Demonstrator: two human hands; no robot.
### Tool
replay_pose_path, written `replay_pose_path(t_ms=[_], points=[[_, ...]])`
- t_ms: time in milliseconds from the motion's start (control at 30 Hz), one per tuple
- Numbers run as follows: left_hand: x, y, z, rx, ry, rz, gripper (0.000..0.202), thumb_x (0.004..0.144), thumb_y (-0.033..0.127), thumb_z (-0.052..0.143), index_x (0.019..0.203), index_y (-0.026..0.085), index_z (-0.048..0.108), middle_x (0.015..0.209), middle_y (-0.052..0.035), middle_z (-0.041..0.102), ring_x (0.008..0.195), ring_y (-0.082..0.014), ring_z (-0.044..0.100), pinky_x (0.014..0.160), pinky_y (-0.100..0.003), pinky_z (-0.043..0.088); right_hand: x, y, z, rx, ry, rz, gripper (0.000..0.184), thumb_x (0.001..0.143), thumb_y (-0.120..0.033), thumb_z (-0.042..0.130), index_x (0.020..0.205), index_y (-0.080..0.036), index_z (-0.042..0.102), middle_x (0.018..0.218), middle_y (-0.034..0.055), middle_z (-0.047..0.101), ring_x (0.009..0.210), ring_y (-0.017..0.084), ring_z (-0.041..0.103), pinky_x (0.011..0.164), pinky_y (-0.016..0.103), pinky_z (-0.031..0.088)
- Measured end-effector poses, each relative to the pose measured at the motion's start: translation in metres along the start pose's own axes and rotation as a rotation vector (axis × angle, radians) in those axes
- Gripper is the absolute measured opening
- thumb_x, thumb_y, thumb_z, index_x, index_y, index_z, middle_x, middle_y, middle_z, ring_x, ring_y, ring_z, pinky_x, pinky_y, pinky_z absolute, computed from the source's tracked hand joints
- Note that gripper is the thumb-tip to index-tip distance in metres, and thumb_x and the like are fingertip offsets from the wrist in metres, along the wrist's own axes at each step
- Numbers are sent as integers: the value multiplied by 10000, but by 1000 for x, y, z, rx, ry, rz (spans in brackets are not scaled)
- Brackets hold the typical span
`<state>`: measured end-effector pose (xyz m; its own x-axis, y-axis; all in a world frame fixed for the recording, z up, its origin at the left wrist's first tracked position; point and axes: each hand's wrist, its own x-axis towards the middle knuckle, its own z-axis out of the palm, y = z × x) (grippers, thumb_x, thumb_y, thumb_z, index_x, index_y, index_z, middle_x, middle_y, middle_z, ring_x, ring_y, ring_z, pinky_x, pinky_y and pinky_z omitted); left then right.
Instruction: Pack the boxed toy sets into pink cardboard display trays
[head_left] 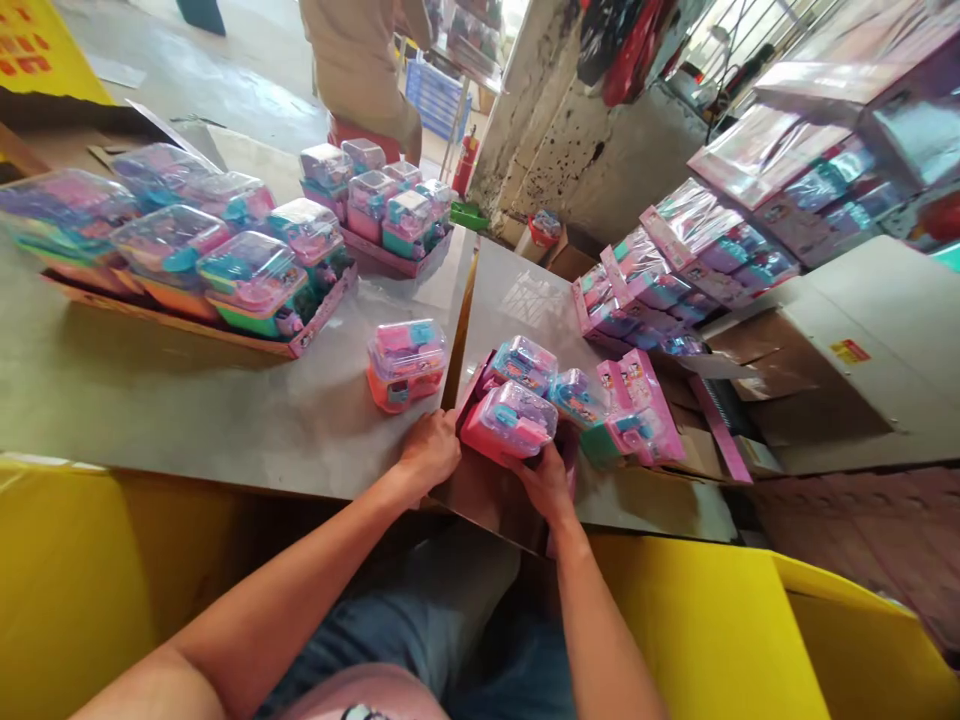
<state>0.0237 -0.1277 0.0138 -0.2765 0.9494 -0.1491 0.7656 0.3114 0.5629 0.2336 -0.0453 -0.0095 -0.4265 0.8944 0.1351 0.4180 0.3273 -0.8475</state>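
Both hands meet at the table's near edge around a pink toy case with a clear lid [511, 422], which sits in a pink cardboard display tray [471, 385]. My left hand [429, 449] is closed against the tray's left side. My right hand [547, 482] grips the case from below and the front. Two more cases [527, 362] lie behind it in the tray. Just to the left, a single orange-and-pink case [406, 362] stands alone on the table.
Filled trays of similar cases [247, 275] line the table's far left, another tray [386, 215] farther back. Flat pink packaged boxes [660, 270] are stacked at right beside cardboard cartons [847, 350]. A person [360, 70] stands beyond the table. Yellow bins [720, 630] flank my legs.
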Motion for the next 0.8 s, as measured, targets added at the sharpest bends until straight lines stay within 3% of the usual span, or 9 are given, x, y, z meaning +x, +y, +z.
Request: replay_pose_path(t_ms=[200,400,467,533,600,667,733,800], points=[[-4,2,3,56,25,10,351,868,81,418,1147,124,628,1103,-126,661,1047,-253,625,893,-326,483,8,4,18,-142,54,-150,547,818,-407,718,1294,-203,542,1288,144,614,1238,302,548,1086,496,416],[-8,-1,11,94,86,56,330,877,103,428,1153,107,608,1091,-136,641,1063,-275,598,916,-368,497,5,2,25,-126,56,-185,497,858,-407,684,1275,-176,545,1295,158,603,1229,300,554,1082,471,418],[-15,0,8,91,144,115,380,864,103,455,1224,101,577,1181,-155,609,1112,-283,575,946,-384,499,5,1,25,-90,50,-178,514,862,-408,681,1296,-175,538,1313,159,597,1236,292,554,1086,454,419],[-24,2,-6,81,257,251,425,865,106,476,1282,133,555,1313,-151,545,1195,-277,528,1019,-388,473,6,0,26,-62,50,-169,532,856,-414,684,1310,-179,534,1319,155,598,1233,287,557,1087,451,421],[-30,0,-32,93,411,372,420,896,150,487,1310,184,553,1413,-124,474,1286,-279,457,1110,-408,403,7,-1,28,-37,61,-173,547,845,-425,691,1307,-176,537,1315,155,600,1238,289,552,1095,460,412],[-27,-7,-66,147,529,358,455,914,266,538,1365,210,523,1479,-118,408,1372,-318,365,1160,-461,331,7,-3,28,-12,72,-189,564,826,-443,701,1293,-166,549,1295,160,604,1239,295,549,1096,469,409],[-14,-20,-98,228,536,241,671,854,413,649,1453,194,440,1536,-148,328,1428,-393,267,1169,-530,277,5,-3,27,4,75,-187,586,801,-459,717,1287,-169,563,1273,157,609,1224,301,552,1078,472,425],[6,-36,-122,277,385,132,940,752,513,744,1519,145,342,1543,-201,307,1418,-445,273,1152,-565,274,0,-3,25,8,103,-134,639,777,-472,733,1317,-179,556,1291,157,598,1242,314,536,1078,492,426]])
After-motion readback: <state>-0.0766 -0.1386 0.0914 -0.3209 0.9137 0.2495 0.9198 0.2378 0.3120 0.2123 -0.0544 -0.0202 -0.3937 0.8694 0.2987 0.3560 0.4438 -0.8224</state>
